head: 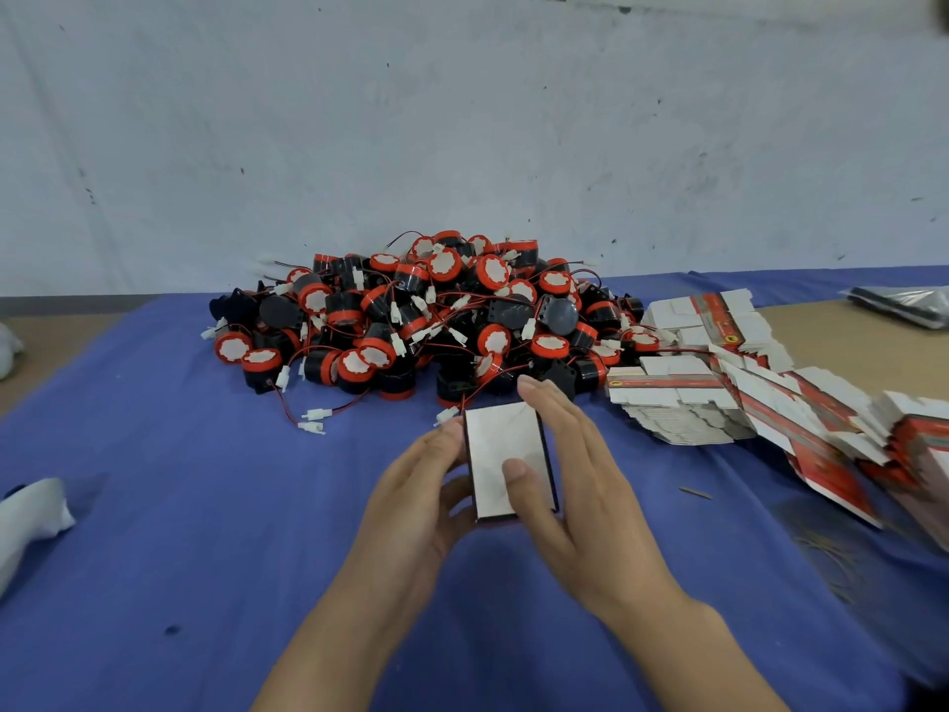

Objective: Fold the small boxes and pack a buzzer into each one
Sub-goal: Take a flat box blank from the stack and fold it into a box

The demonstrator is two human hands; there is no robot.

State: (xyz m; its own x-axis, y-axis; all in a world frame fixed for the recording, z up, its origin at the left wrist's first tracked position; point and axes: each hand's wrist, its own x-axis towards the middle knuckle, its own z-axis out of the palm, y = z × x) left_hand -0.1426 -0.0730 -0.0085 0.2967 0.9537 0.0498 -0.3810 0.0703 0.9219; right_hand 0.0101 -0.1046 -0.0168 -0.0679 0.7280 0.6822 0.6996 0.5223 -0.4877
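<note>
I log small box (500,439) held above blue table (205,506), near front edge at centre, white face toward camera, red edge at bottom. Left grip (416,485) closed round box's left edge, fingers curled behind it. Right grip (580,485) pinches box: thumb flat on white face, fingers straight along right side. Box sits between both grips. Buzzer pile (426,310) just beyond, toward back edge. Flat box stacks (719,382) fanned toward right edge. White cloth (31,511) at left edge.
</note>
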